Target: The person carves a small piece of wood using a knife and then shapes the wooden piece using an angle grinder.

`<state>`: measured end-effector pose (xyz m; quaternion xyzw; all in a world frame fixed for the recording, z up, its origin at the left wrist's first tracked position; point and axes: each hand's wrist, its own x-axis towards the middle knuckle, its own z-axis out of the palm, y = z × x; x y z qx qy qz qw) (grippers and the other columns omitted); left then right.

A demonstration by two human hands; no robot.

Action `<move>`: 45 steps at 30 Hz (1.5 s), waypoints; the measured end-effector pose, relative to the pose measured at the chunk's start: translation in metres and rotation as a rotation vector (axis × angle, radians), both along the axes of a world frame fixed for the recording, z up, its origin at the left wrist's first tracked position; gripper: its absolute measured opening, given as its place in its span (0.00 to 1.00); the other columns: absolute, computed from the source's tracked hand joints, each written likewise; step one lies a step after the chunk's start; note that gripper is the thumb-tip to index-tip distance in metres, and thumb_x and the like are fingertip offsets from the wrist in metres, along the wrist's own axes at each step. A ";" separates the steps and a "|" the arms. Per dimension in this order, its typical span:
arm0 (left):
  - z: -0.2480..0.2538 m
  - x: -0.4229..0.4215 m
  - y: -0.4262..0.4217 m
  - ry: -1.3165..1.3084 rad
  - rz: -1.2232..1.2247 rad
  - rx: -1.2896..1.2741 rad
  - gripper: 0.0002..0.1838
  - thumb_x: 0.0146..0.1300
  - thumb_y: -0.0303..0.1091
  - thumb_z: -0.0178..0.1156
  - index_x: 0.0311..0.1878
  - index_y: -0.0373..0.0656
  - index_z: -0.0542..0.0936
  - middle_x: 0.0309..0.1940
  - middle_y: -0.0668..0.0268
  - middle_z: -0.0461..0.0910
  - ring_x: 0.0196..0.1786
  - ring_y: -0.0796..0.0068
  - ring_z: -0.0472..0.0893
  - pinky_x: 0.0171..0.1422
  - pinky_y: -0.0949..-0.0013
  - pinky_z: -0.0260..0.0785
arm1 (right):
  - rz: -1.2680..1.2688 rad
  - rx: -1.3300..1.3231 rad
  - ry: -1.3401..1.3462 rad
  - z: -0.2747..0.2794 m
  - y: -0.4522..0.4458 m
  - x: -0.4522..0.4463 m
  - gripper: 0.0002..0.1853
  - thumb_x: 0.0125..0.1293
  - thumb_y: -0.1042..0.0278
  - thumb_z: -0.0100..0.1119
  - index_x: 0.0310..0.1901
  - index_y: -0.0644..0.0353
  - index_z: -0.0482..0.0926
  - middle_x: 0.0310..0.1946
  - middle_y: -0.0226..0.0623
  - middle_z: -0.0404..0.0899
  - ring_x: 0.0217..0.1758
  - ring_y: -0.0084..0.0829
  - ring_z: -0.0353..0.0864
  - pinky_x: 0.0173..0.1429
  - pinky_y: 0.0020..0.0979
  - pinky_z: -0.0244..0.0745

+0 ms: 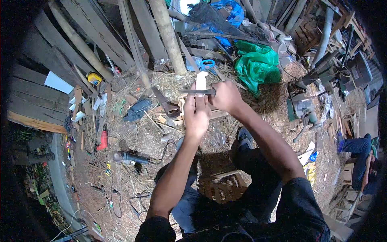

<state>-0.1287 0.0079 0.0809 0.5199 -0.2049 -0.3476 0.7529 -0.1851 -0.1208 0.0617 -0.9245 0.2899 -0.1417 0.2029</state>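
Observation:
In front of me, my left hand (196, 117) is closed around a pale piece of carved wood (201, 80), which stands up above the fingers. My right hand (226, 97) grips a knife (194, 91); most of its handle is hidden in the fist. The dark blade lies crosswise over the wood, just above my left fingers, pointing left. Below the hands is a block of wood (218, 116), partly covered by them. To the left of my left hand rests a dark, hatchet-like tool (164, 104) with a rounded end.
A green plastic sheet (258, 64) lies beyond my right hand. A red drill (102, 139) and a corded power tool (133, 157) lie on the shaving-strewn ground at left. A metal machine (306, 111) stands at right, near another person's leg (355, 145).

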 end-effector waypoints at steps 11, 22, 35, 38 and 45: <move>0.002 0.000 0.008 0.513 -0.135 -0.252 0.12 0.74 0.36 0.43 0.55 0.45 0.68 0.26 0.74 0.65 0.18 0.86 0.58 0.22 0.80 0.52 | 0.020 0.009 0.043 0.011 -0.008 -0.002 0.17 0.49 0.55 0.59 0.24 0.64 0.81 0.23 0.56 0.79 0.30 0.55 0.81 0.40 0.49 0.78; 0.005 -0.011 0.020 0.539 -0.182 -0.209 0.22 0.73 0.33 0.43 0.69 0.47 0.59 0.25 0.74 0.65 0.17 0.87 0.58 0.21 0.81 0.53 | -0.069 -0.068 0.071 -0.001 -0.029 -0.004 0.18 0.47 0.54 0.60 0.24 0.64 0.81 0.23 0.56 0.79 0.31 0.54 0.82 0.38 0.47 0.78; -0.017 0.033 -0.008 0.252 0.065 -0.068 0.07 0.70 0.33 0.50 0.44 0.40 0.74 0.37 0.65 0.80 0.31 0.83 0.70 0.36 0.77 0.64 | -0.035 0.355 -0.391 -0.024 -0.055 -0.039 0.15 0.60 0.62 0.59 0.24 0.67 0.76 0.13 0.29 0.67 0.17 0.21 0.61 0.21 0.33 0.56; -0.014 0.036 -0.009 0.257 0.117 -0.126 0.08 0.67 0.31 0.55 0.46 0.39 0.76 0.37 0.68 0.80 0.31 0.85 0.70 0.37 0.79 0.62 | -0.264 0.665 -0.379 -0.017 -0.054 -0.042 0.19 0.60 0.55 0.59 0.26 0.67 0.78 0.18 0.31 0.72 0.22 0.21 0.67 0.27 0.31 0.63; -0.018 0.039 -0.010 0.258 0.178 -0.071 0.10 0.62 0.30 0.61 0.46 0.42 0.80 0.34 0.74 0.79 0.34 0.87 0.72 0.38 0.78 0.60 | -0.182 1.035 -0.615 0.019 0.009 -0.033 0.12 0.63 0.56 0.62 0.34 0.57 0.77 0.19 0.23 0.72 0.19 0.14 0.67 0.21 0.20 0.58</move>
